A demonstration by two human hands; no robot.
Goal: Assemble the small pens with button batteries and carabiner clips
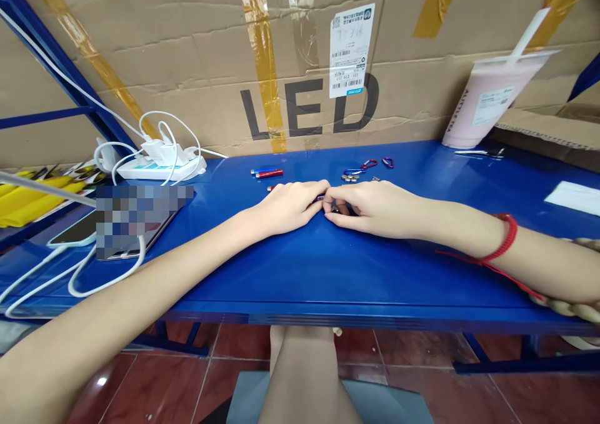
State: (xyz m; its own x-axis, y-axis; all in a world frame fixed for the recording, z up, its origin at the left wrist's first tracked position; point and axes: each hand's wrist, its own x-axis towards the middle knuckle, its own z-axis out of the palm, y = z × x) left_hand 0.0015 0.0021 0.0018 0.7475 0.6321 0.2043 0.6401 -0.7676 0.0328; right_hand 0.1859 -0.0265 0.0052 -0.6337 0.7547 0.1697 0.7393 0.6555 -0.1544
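Observation:
My left hand (pixel 291 207) and my right hand (pixel 382 205) meet above the blue table (pixel 300 274), fingertips touching. Between them shows a sliver of a small purple piece (pixel 320 197) with a pale end; most of it is hidden, so its kind is unclear. My left fingers are closed over it, and my right thumb and forefinger pinch at its right end. Just behind lie a blue tube (pixel 260 171) and a red tube (pixel 269 174). Past my right hand are small silver pieces (pixel 350 178), a blue carabiner (pixel 355 171) and two red carabiners (pixel 370 163).
A cup with a straw (pixel 487 102) stands at the back right, before a large cardboard box (pixel 201 55). At left are a power strip (pixel 159 166) with white cables, a phone (pixel 77 227) and a partly blurred dark device (pixel 159 230). White paper (pixel 574 197) lies far right.

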